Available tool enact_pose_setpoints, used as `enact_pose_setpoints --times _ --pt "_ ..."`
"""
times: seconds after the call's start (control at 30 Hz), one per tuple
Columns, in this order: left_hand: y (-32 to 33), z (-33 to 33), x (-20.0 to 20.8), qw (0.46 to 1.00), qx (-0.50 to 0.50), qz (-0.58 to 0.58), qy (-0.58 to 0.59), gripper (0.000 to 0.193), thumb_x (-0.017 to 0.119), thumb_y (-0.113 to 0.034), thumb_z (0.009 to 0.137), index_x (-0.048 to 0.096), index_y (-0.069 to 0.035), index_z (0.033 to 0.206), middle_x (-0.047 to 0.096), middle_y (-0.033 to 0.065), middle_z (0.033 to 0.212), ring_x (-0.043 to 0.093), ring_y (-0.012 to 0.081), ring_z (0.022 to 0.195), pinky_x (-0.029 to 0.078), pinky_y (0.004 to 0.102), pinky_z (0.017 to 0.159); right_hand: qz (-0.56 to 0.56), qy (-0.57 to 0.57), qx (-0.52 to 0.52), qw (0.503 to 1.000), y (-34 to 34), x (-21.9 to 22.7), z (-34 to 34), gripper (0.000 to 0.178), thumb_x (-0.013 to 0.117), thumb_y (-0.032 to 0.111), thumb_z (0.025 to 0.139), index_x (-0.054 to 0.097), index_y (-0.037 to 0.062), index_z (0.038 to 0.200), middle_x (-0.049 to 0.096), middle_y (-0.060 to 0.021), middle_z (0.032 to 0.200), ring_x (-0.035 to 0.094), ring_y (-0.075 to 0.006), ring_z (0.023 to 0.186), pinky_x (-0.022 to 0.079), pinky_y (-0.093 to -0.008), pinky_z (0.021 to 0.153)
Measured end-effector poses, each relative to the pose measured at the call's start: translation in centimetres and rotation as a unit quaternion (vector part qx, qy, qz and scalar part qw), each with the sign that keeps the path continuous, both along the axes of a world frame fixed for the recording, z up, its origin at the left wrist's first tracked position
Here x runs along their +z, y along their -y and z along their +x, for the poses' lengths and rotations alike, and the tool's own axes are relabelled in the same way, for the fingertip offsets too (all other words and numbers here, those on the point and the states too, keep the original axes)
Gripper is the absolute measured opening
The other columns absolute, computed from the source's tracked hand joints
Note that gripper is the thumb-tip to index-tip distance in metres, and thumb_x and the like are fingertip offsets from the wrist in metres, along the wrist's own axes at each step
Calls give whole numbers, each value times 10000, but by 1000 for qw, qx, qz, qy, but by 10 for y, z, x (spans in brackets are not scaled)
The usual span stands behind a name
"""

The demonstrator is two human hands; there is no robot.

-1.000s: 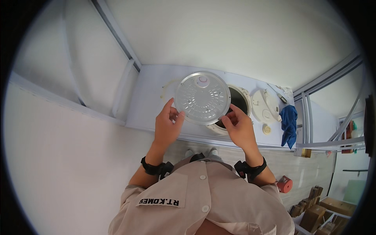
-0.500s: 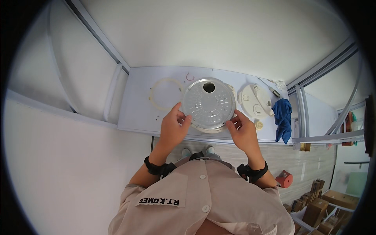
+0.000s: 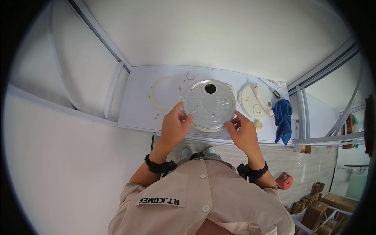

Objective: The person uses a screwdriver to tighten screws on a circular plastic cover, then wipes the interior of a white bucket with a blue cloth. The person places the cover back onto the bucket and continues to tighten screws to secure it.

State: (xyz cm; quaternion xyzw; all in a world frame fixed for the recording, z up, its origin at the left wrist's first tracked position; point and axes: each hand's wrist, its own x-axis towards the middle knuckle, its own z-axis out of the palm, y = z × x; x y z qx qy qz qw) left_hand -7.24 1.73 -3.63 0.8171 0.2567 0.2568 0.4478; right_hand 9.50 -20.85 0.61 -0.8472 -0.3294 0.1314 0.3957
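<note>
Left hand point(image 3: 175, 124) and right hand point(image 3: 243, 131) grip the edges of a round metal plate point(image 3: 210, 107); rightward of the right hand lies a blue cloth point(image 3: 282, 121).

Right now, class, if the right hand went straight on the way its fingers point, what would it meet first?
The metal disc: the right hand already appears to hold its rim, though depth is unclear.
</note>
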Motion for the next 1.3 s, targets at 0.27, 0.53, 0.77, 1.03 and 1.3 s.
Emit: enact_pose_setpoints --times 0.27,0.53,0.77,1.03,1.3 --pt "2 4 10 999 29 -13 -35 518 820 -194 962 680 17 1415 741 79 794 679 208 666 555 364 674 -39 9 -3 999 -1 -1 5 572 816 234 952 687 -123 1380 817 -161 926 777 -298 779 616 -413 750" --pt "-5 9 11 996 66 20 -64 516 757 -254 1029 658 -9 1472 729 141 1151 690 220 859 574 374 784 -40 117 -38 992 -3 -2 15 594 833 266 946 680 -36 1434 756 -187 1249 748 -354 1067 609 -449 888" --pt "-11 15 -9 997 39 70 -12 463 700 -213 1068 674 -13 1485 677 175 1317 684 290 986 593 406 884 41 221 66 972 -11 -23 30 675 874 297 926 657 -30 1476 600 -235 1575 598 -448 1388 514 -510 1153" --pt "-12 15 -9 997 44 57 -6 424 718 -202 1050 712 -15 1430 693 159 1288 680 287 986 588 400 890 58 159 81 982 -10 -29 38 611 851 248 955 665 -14 1476 582 -227 1622 596 -442 1432 501 -481 1190" --pt "-11 10 -4 998 40 41 2 429 784 -177 993 723 -18 1387 701 147 1288 682 284 993 587 394 894 84 146 89 982 -12 -32 44 581 830 187 941 670 -1 1468 588 -209 1629 639 -448 1366 527 -478 1147"
